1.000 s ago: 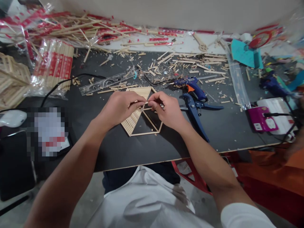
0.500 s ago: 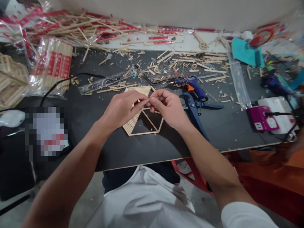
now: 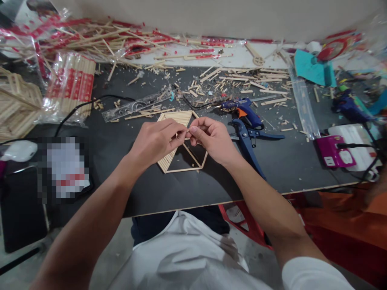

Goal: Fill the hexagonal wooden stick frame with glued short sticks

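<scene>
My left hand (image 3: pixel 159 143) and my right hand (image 3: pixel 211 139) meet fingertip to fingertip above a hexagonal frame of thin wooden sticks (image 3: pixel 184 170). Both are closed in a pinch, and whatever lies between the fingers is too small and covered to make out. The frame rests flat on the dark table. Its left part is filled with closely laid parallel sticks (image 3: pixel 165 161), while spokes cross the open right part. My hands hide the frame's middle. Just right of my right hand lies a blue-handled cutter (image 3: pixel 246 141), with a blue hot glue gun (image 3: pixel 246 110) behind it.
A clear plastic ruler (image 3: pixel 136 105) and scattered stick offcuts (image 3: pixel 217 76) lie behind the frame. Packed sticks (image 3: pixel 71 82) and a phone (image 3: pixel 24 209) are on the left. A purple power adapter (image 3: pixel 334 151) sits right. The table's front edge (image 3: pixel 187 208) is near my body.
My hands stay pinched together over the frame, the left fingers shifting very slightly. The view has moved a little, so things on the left appear farther right.
</scene>
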{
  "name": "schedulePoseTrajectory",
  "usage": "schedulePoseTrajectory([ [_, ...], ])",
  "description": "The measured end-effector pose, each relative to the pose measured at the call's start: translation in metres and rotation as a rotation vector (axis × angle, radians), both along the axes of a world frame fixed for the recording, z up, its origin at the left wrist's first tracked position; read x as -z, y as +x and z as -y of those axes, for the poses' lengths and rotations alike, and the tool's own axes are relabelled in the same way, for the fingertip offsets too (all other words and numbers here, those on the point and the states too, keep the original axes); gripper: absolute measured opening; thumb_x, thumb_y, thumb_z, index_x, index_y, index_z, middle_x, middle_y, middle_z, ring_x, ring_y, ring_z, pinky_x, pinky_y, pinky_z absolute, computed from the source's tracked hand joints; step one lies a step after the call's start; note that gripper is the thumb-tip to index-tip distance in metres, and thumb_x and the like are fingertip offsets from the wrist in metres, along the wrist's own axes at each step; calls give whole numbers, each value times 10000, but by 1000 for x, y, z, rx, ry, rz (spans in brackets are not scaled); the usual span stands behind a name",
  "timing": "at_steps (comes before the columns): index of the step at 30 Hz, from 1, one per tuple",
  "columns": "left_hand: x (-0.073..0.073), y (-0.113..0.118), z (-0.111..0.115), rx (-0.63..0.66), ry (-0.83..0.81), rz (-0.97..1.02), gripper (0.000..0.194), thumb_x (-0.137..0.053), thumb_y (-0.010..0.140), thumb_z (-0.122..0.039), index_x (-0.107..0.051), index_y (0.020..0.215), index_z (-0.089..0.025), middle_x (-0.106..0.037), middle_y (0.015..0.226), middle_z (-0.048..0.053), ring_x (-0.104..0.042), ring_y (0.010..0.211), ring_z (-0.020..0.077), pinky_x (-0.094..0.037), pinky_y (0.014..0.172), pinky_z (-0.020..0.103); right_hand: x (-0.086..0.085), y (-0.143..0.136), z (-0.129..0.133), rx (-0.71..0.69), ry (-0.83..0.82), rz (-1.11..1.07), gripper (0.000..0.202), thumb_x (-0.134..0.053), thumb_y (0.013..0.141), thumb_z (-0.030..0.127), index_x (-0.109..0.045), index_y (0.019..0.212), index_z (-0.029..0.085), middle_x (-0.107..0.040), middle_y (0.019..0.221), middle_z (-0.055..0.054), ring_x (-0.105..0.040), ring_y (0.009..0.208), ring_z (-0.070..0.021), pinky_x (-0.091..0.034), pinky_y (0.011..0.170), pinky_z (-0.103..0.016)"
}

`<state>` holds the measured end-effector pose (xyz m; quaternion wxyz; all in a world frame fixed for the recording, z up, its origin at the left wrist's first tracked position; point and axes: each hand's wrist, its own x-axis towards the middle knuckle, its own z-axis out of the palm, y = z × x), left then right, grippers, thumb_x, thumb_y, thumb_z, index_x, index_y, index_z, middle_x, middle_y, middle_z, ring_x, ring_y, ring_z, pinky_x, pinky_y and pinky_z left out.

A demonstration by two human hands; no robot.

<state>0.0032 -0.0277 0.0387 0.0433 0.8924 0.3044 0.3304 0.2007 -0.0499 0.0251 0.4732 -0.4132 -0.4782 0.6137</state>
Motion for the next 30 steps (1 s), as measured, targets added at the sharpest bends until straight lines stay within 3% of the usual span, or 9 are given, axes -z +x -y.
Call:
schedulePoseTrajectory([
  [8,-7,1,5,-48,44,-72,214,-562,999,-239,-709,847,-205,-730,758,12,-618,626,121,-406,598,262,-2,0,0,-15,20,26,466,-849,771,594,-619,858,198,-695,754,14,-575,595,-78,-524,609,-242],
  [30,-7,3,3,1,-189,97,128,-609,894,-189,-711,816,-187,-708,717,-8,-604,606,102,-434,612,231,-3,3,2,-58,147,137,449,-808,824,604,-619,917,206,-669,731,23,-651,668,-112,-561,671,-265],
])
